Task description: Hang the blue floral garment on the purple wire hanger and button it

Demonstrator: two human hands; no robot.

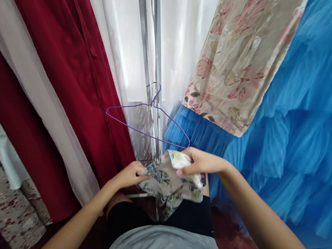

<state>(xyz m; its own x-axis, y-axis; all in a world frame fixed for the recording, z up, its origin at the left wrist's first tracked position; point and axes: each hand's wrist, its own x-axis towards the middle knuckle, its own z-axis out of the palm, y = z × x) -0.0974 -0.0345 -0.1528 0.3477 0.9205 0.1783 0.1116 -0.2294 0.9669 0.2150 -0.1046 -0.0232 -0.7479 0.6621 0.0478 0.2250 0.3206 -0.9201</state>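
A bunched, pale floral cloth garment [174, 182] with green and grey print hangs between my two hands, in front of my lap. My left hand [131, 174] pinches its left edge, thumb and fingers together. My right hand [199, 163] grips its upper right part, where a white inner side shows folded over. Just beyond the garment hangs a thin purple wire hanger [146, 133] with nothing on it, hooked at the grey metal poles. Its right corner comes close to my right hand; whether they touch, I cannot tell.
Dark red curtains [76, 89] and a white sheer curtain [183, 29] hang at left and middle. A beige floral cloth [236, 68] hangs over blue ruffled tulle [289, 156] at right. Grey metal poles [152, 38] run upward behind the hanger. Flower-dotted fabric [7, 206] stands lower left.
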